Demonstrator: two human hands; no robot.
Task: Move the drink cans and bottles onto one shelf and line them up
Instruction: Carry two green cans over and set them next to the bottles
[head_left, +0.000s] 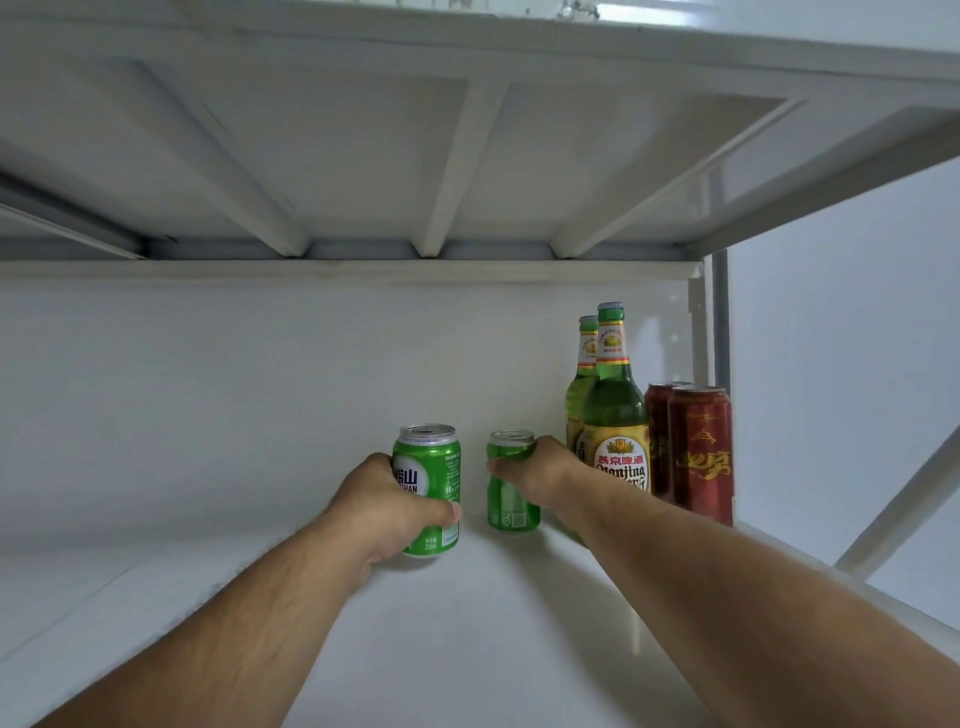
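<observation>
Both my arms reach onto a white shelf (467, 623). My left hand (387, 506) grips a green can (434, 478) that stands upright near the middle. My right hand (540, 475) wraps the upper part of a second green can (511, 506), which stands farther back and just to the right. Beside it stand two green glass bottles with yellow labels, one (615, 410) in front of the other (584, 384). At the shelf's right end stand two dark red cans, the front one (701, 452) partly hiding the rear one (657, 441).
Another white shelf (467, 171) with ribs underneath hangs low overhead. A white back wall (260, 395) closes the rear. A white upright post (719, 317) and a diagonal brace (904, 499) bound the right side. The shelf's left part holds nothing in view.
</observation>
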